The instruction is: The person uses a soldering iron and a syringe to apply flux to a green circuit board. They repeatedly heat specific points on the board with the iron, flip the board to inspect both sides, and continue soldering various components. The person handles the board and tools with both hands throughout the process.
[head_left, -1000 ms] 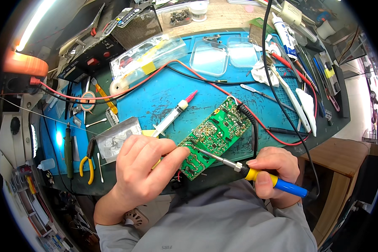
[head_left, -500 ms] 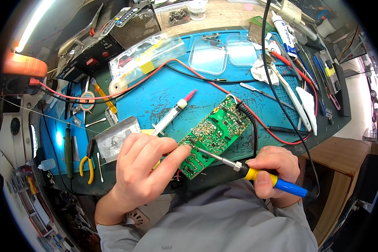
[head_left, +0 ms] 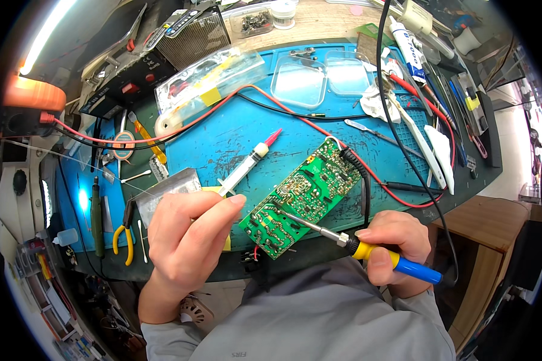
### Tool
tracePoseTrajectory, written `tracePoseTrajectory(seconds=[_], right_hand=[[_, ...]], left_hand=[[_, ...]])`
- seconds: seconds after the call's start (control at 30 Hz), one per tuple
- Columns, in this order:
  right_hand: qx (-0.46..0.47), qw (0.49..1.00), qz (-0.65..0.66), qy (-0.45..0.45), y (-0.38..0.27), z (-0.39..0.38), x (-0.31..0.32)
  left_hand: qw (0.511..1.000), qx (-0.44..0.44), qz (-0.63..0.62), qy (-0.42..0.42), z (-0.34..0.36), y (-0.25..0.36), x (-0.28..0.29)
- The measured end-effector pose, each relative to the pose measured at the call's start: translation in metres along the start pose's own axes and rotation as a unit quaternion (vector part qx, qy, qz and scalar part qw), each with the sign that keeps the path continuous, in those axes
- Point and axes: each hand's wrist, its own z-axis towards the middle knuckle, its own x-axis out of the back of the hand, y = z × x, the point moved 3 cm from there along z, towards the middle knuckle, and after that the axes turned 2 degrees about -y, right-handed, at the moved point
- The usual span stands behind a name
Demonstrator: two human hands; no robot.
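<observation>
The green circuit board (head_left: 301, 198) lies slantwise on the blue mat in front of me, its soldered side up. My right hand (head_left: 394, 246) grips a yellow-and-blue soldering iron (head_left: 367, 251), whose metal tip touches or hovers just over the board's left half. Just left of the board, my left hand (head_left: 190, 237) is closed in a pinch. A thin solder wire (head_left: 90, 164) runs into it from the left; its end at the fingertips is too fine to make out. A syringe (head_left: 245, 168) with a pink tip lies beyond my left fingers.
Red and black leads (head_left: 310, 118) cross the mat behind the board. The iron's black cable (head_left: 424, 174) hangs on the right. Clear plastic lids (head_left: 298, 81) lie at the back. Yellow-handled pliers (head_left: 123, 237), swabs and a metal plate (head_left: 168, 192) sit left.
My left hand has drawn back leftward from the board, uncovering its near left corner. The solder wire has shifted with it. The iron and my right hand have barely moved.
</observation>
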Motion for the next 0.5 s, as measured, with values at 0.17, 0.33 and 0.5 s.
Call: tracePoseTrajectory(seconds=[0.17, 0.33, 0.5], right_hand=[[0.0, 1.0, -0.006, -0.005, -0.0006, 0.0008, -0.0002], [0.002, 1.0, -0.006, -0.002, -0.0007, 0.0019, -0.0009], [-0.004, 1.0, -0.003, -0.004, -0.0008, 0.0019, -0.0006]], left_hand=[[0.999, 0.026, -0.022, 0.0, 0.0008, 0.0034, 0.0015], [1.0, 0.026, -0.007, -0.01, 0.0014, 0.0038, 0.0035], [1.0, 0.012, -0.004, -0.011, 0.0015, 0.0038, 0.0046]])
